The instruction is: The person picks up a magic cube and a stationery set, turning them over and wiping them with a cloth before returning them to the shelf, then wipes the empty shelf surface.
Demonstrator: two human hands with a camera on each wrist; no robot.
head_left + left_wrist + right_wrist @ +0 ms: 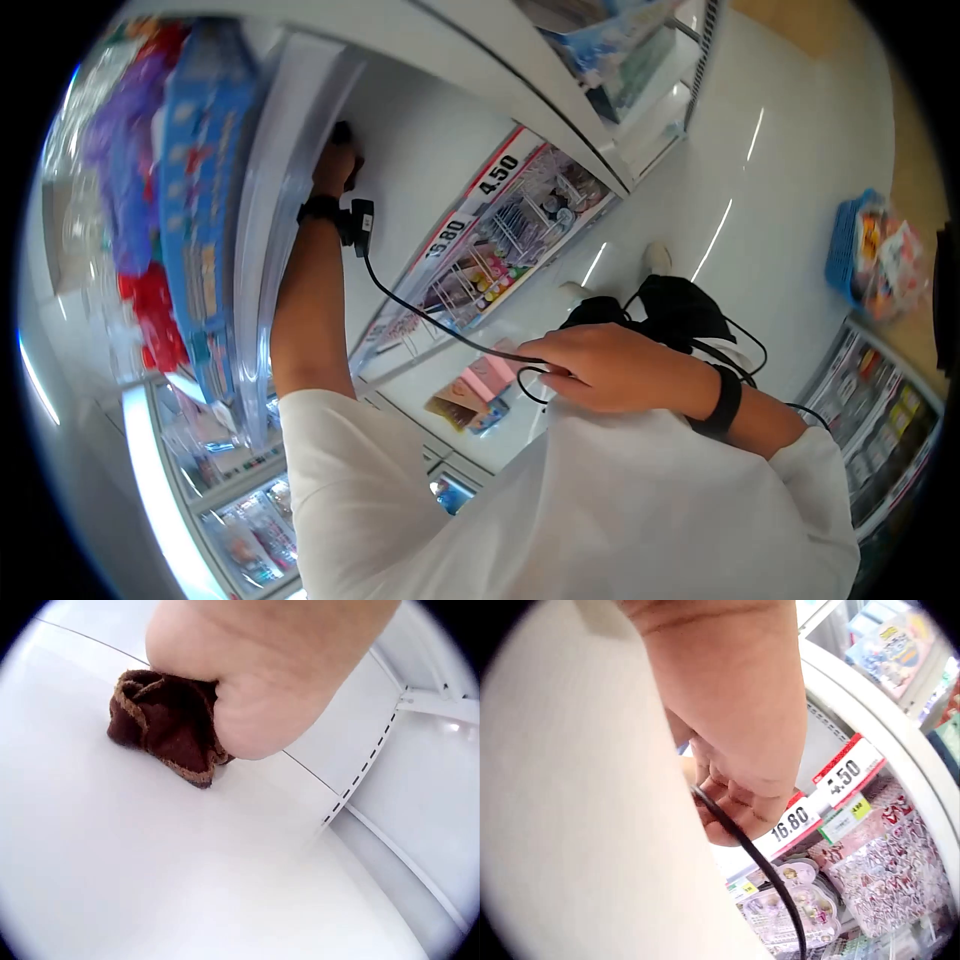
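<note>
My left hand (338,165) reaches deep onto a white shelf (425,140). It grips a dark maroon cloth (176,727) with frayed brown edges, bunched against the white shelf surface. The heel of the hand hides most of the fingers in the left wrist view. In front of my white shirt, my right hand (605,368) holds a thin black cable (430,318) with its fingers curled round it. That cable runs up to the small camera (361,220) on my left wrist.
Packaged goods, including a blue box (205,190), stand on a shelf at left. Price labels (498,175) line the shelf edge above hanging wares. Pink and brown boxes (488,376) lie on the floor below. Over to the right is a filled blue basket (850,250).
</note>
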